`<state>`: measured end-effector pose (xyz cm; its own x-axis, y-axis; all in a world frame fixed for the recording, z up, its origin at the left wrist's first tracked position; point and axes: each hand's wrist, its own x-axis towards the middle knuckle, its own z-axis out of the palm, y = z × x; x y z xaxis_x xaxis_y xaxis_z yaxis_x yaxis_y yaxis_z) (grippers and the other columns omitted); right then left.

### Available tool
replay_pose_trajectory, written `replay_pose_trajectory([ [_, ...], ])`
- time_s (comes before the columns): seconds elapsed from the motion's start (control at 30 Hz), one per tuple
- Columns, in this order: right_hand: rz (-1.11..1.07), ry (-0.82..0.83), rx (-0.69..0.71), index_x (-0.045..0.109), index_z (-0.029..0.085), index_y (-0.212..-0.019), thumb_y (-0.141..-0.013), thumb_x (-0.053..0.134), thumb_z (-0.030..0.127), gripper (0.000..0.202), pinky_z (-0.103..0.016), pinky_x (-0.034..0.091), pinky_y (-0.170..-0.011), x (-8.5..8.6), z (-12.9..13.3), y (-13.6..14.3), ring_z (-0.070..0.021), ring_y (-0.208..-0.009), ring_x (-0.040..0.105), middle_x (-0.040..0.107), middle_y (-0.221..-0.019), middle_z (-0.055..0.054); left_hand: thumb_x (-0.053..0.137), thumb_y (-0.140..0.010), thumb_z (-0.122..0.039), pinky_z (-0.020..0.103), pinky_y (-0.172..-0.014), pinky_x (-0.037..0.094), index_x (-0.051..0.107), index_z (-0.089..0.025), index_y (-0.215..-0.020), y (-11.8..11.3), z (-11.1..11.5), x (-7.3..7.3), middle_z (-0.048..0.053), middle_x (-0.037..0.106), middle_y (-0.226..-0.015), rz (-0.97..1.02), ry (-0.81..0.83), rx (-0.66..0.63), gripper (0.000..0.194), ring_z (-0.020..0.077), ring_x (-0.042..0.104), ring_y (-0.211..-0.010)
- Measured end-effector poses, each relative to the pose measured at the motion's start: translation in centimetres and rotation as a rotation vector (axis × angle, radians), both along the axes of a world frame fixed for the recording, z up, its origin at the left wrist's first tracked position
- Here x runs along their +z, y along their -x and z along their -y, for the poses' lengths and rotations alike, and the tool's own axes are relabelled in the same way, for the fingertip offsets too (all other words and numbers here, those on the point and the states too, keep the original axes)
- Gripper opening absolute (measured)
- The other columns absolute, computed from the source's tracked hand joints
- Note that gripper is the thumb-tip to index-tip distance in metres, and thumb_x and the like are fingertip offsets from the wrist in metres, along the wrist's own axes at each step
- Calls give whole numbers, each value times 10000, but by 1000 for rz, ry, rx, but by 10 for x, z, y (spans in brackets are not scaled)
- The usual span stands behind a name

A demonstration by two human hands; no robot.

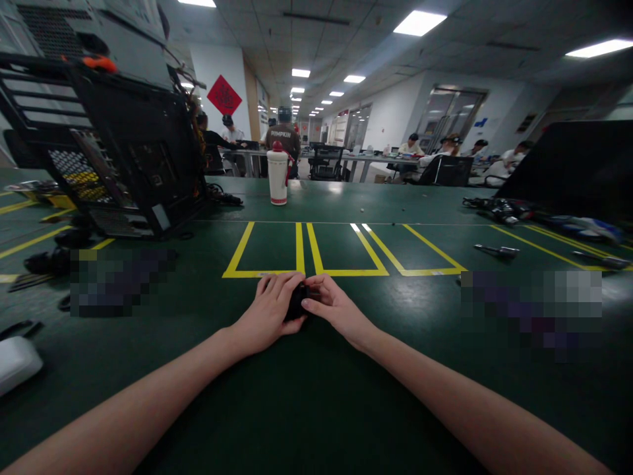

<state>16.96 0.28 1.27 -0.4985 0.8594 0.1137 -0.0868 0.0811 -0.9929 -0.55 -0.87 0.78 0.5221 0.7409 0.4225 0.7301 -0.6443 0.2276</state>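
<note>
Near the middle of the green table (336,382), my left hand (270,310) wraps round a small black object (295,302), with its thumb below and its fingers over the top. My right hand (336,307) meets it from the right, its thumb and fingers pinched at the object's right side. What exactly the right fingertips grip is too dark and small to make out. Both hands are just in front of the yellow tape outlines (353,272) on the table.
A black computer case (143,158) stands at the left. A white bottle with a red lid (277,177) is further back. Tools (497,251) and a large black panel (573,171) are at the right. A white object (17,363) lies at the left edge. People sit in the background.
</note>
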Motion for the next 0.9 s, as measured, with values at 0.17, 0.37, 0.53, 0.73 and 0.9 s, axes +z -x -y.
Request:
replay_pose_trajectory([
  [0.17,14,30,35,475,235,-1038,-730,573,184,327,-378,369,-944,0,-2,-1,-163,-1058,477,502,-1095,-20,563,-742,-278,464,-991,213,211,-197,-1265,0,-1,-1,95,379,-1242,7,-4,6,636,253,360,-1142],
  [0.37,-39,39,31,472,206,-927,-643,627,88,345,-365,390,-921,-3,-3,1,-154,-985,517,518,-1005,-9,564,-734,-263,469,-988,215,213,-196,-1267,1,-1,-2,100,376,-1246,6,-1,6,642,261,349,-1149],
  [0.53,9,42,47,468,217,-967,-676,611,133,334,-368,397,-928,-2,-2,-1,-161,-1035,501,506,-1066,-19,566,-731,-261,466,-982,226,222,-193,-1261,1,-2,-3,100,385,-1233,16,-10,1,636,261,356,-1141],
  [0.73,169,-92,-48,450,217,-1059,-636,666,212,475,-383,372,-945,-7,-2,1,-177,-1059,482,511,-1101,-34,556,-739,-242,468,-995,212,214,-190,-1268,1,3,6,97,384,-1239,-8,45,3,632,257,355,-1148],
  [0.9,266,-183,-120,444,216,-1066,-662,643,258,452,-382,399,-900,-8,-1,2,-179,-1018,501,524,-1066,-36,544,-755,-255,468,-997,207,207,-202,-1269,1,6,11,95,375,-1253,-12,64,4,618,257,350,-1156],
])
